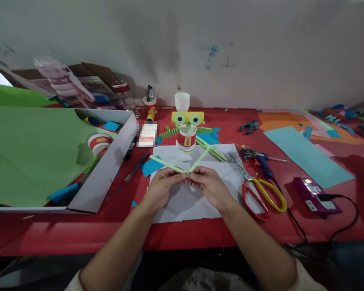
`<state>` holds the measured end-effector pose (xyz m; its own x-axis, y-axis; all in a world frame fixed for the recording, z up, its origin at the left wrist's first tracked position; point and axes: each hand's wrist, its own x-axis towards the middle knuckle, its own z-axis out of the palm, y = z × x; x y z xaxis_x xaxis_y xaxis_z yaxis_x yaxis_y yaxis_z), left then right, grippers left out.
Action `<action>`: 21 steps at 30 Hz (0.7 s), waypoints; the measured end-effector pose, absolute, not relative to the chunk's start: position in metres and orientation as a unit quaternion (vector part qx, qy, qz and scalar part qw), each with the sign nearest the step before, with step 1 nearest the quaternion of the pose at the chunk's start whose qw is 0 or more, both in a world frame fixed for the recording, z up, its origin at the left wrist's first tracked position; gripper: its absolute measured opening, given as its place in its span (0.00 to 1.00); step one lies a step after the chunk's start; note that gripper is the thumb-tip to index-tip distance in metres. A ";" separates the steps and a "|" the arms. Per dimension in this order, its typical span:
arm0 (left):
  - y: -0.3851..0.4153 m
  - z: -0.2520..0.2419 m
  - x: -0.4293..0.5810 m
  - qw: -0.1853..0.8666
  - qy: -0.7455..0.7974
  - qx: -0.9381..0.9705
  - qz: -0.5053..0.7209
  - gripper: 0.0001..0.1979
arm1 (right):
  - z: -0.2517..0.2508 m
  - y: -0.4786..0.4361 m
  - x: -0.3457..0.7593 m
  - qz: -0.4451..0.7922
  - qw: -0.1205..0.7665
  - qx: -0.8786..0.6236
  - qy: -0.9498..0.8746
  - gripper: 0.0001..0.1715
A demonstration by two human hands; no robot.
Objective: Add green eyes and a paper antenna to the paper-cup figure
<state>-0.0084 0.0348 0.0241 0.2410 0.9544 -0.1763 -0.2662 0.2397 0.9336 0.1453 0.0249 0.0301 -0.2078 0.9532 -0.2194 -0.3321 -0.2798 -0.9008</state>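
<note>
Two light green paper strips (pixel 200 159) meet in a V between my hands, their free ends pointing up and outward. My left hand (pixel 163 186) pinches the joint from one side, and my right hand (pixel 208 186) pinches it from the other. White paper (pixel 172 210) lies beneath both hands. Just beyond them stands a red and white paper cup figure (pixel 186 139) with folded green paper arms (pixel 204 130) and a yellow roll head with round green eyes (pixel 187 118). More green strips (pixel 216 152) rest at its right.
Scissors (pixel 262 196) with red and yellow handles and a blue glue gun (pixel 263 161) lie at the right, near a purple power strip (pixel 317 197) with a cable. A white box (pixel 101 178) holding green paper fills the left. Pliers (pixel 248 127) and stacked cups (pixel 182 101) are farther back.
</note>
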 end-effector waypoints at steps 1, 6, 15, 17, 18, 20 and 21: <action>0.035 0.024 -0.008 0.669 0.414 0.409 0.462 0.05 | 0.031 0.025 0.145 0.688 0.472 -0.412 -0.366 0.08; 0.034 0.024 -0.005 0.641 0.433 0.408 0.485 0.07 | 0.032 0.024 0.142 0.627 0.514 -0.426 -0.400 0.10; 0.033 0.026 -0.001 0.608 0.420 0.440 0.510 0.06 | 0.022 0.026 0.138 0.563 0.513 -0.467 -0.449 0.09; 0.033 0.025 -0.001 0.611 0.416 0.442 0.508 0.07 | 0.021 0.026 0.137 0.580 0.506 -0.458 -0.445 0.08; 0.033 0.025 -0.001 0.614 0.415 0.440 0.507 0.07 | 0.021 0.026 0.137 0.591 0.501 -0.452 -0.441 0.08; 0.033 0.024 -0.001 0.616 0.420 0.435 0.504 0.08 | 0.022 0.027 0.137 0.601 0.498 -0.450 -0.435 0.07; 0.032 0.024 -0.001 0.614 0.426 0.435 0.502 0.07 | 0.022 0.027 0.137 0.597 0.500 -0.454 -0.433 0.07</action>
